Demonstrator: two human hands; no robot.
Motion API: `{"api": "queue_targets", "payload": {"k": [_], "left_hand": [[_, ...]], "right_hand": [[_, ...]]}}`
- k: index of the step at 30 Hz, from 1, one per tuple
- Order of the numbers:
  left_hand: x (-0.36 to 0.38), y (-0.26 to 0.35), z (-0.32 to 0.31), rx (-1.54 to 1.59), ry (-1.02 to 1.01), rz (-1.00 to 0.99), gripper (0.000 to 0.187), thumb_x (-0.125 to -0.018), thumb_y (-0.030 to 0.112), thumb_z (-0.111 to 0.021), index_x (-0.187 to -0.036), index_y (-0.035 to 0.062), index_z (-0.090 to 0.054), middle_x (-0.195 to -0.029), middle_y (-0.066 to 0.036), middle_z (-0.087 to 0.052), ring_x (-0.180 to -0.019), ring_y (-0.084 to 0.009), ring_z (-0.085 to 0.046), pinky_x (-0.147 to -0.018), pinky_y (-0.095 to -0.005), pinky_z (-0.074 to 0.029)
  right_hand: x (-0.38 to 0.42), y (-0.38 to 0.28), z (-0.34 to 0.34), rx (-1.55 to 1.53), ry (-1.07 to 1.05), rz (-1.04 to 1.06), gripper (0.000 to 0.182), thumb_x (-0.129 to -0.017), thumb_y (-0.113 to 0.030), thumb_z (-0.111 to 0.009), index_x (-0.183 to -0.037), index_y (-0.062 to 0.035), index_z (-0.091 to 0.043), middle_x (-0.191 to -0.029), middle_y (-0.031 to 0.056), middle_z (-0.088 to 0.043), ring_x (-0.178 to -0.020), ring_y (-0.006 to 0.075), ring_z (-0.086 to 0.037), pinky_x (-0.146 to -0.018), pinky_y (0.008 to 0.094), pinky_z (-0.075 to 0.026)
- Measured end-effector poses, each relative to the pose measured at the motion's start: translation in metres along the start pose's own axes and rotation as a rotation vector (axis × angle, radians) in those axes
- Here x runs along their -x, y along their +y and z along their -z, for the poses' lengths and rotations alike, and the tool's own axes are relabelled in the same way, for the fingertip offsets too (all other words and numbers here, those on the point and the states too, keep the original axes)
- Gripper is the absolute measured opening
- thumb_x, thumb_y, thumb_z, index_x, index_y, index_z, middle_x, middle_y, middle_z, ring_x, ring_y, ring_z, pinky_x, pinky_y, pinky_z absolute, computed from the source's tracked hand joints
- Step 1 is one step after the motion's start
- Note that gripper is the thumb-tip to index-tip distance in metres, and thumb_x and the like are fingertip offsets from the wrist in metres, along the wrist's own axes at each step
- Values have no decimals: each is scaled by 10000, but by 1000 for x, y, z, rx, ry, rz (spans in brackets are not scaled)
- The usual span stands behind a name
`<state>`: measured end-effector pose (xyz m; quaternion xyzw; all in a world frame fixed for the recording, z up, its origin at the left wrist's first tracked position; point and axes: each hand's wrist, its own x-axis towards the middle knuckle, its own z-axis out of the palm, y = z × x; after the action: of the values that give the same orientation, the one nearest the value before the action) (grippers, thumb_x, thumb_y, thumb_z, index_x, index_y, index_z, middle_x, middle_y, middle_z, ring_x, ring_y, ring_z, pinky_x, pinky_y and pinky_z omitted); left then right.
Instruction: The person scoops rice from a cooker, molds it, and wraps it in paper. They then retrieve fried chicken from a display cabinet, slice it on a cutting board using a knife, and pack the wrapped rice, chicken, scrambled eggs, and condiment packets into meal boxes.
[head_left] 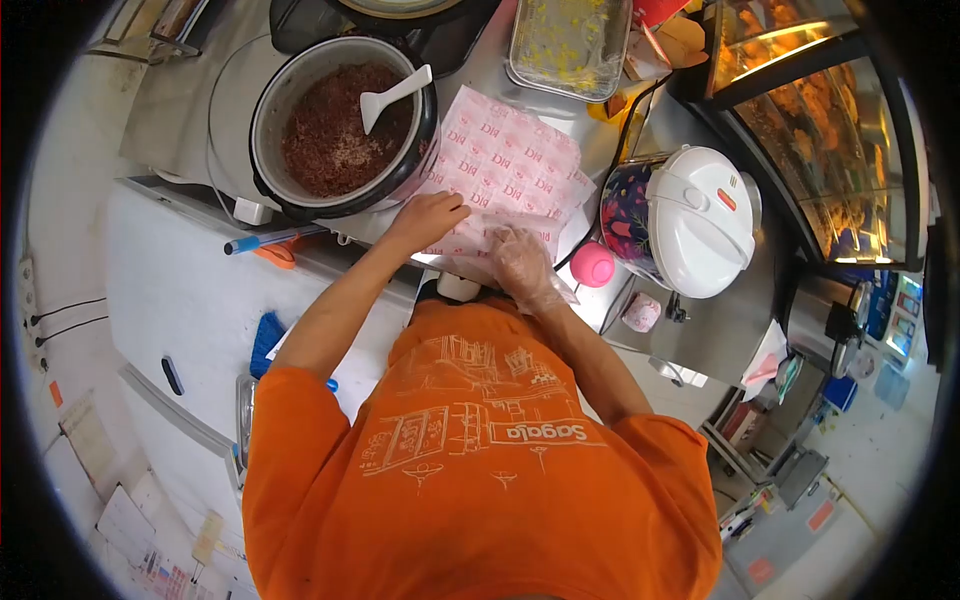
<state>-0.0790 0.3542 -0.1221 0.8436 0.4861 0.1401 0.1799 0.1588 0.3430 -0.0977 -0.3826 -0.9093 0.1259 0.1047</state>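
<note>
A sheet of pink and white printed wrapping paper [510,140] lies on the steel counter in front of me, its near edge folded up. My left hand [428,220] is bare, with fingers curled on the left part of that fold. My right hand [524,266], in a clear plastic glove, has its fingers closed on the fold further right. What lies under the folded paper is hidden. To the left stands a pot of reddish-brown rice [340,150], with a white rice paddle [397,97] resting in it.
On the right stand a white-lidded rice cooker [705,220] and a round pink object [592,265]. A metal tray with yellow bits [570,45] sits at the back. Beyond it is a lit glass food case [825,140]. A blue-capped pen [245,243] lies at the left edge.
</note>
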Motion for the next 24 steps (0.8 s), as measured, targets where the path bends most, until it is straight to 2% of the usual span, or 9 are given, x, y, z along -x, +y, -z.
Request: {"api": "queue_targets", "payload": {"k": [2, 5, 8, 11, 14, 15, 18, 22, 24], "left_hand": [[24, -3, -1, -2, 55, 10, 155, -815, 97, -611, -967, 98, -638, -964, -71, -596, -971, -272, -620, -776, -405, -520], [39, 25, 10, -27, 94, 101, 189, -801, 110, -645, -987, 82, -632, -1055, -84, -596, -1039, -290, -601, -838, -417, -508], [37, 62, -4, -25, 21, 61, 222, -786, 122, -677, -1000, 77, -638, -1106, -94, -604, -1105, -303, -581, -897, -417, -491], [56, 28, -64, 11, 60, 148, 312, -772, 153, -718, -1056, 72, -619, -1154, -126, -599, -1078, -325, -599, -924, -418, -489], [48, 26, -65, 145, -41, 398, 308, -776, 167, -729, -1043, 63, -618, -1103, -126, -616, -1065, -336, -607, -924, -434, -486], [41, 30, -56, 200, -98, 501, 300, -778, 171, -730, -1033, 59, -619, -1078, -124, -624, -1061, -339, -610, -924, -440, -485], [8, 41, -39, 94, 57, 653, 207, -802, 173, -709, -952, 55, -631, -970, -90, -639, -1034, -320, -608, -872, -434, -492], [2, 27, -32, -209, 81, 175, 125, -800, 148, -658, -892, 68, -629, -929, -73, -600, -965, -277, -594, -846, -397, -485], [15, 27, -46, -239, 190, 5, 121, -793, 150, -654, -886, 75, -634, -919, -67, -589, -919, -262, -583, -826, -390, -480]], "right_hand": [[9, 0, -13, -48, 149, 17, 211, -853, -177, -650, -1002, -29, -678, -1023, 149, -679, -974, 345, -651, -832, 447, -535], [13, -3, -8, -60, -59, 2, 283, -880, -198, -615, -1083, -12, -682, -1185, 182, -654, -1200, 379, -580, -965, 487, -486], [26, 4, -15, -77, 139, -26, 242, -880, -171, -610, -1058, -19, -675, -1095, 190, -671, -1095, 390, -616, -915, 488, -498], [51, 44, -40, -133, 9, -125, 211, -894, -167, -598, -1027, -13, -657, -982, 210, -670, -971, 424, -622, -843, 513, -502], [31, 67, -21, -251, -326, -408, 273, -886, -202, -655, -1068, 1, -630, -984, 226, -666, -919, 434, -639, -846, 481, -529], [45, 98, -60, -243, -194, -172, 277, -907, -219, -645, -1075, 2, -627, -972, 220, -663, -926, 426, -637, -841, 478, -527], [4, 91, -33, -162, -124, -152, 266, -879, -234, -660, -1025, -12, -655, -959, 197, -662, -947, 385, -647, -829, 476, -532], [-18, 92, -53, 63, -564, -98, 279, -850, -201, -660, -1060, -22, -617, -988, 191, -643, -1013, 358, -631, -834, 441, -537], [-2, 86, -47, -141, -351, -82, 261, -861, -183, -636, -1062, -20, -603, -987, 195, -643, -984, 356, -638, -822, 433, -542]]}}
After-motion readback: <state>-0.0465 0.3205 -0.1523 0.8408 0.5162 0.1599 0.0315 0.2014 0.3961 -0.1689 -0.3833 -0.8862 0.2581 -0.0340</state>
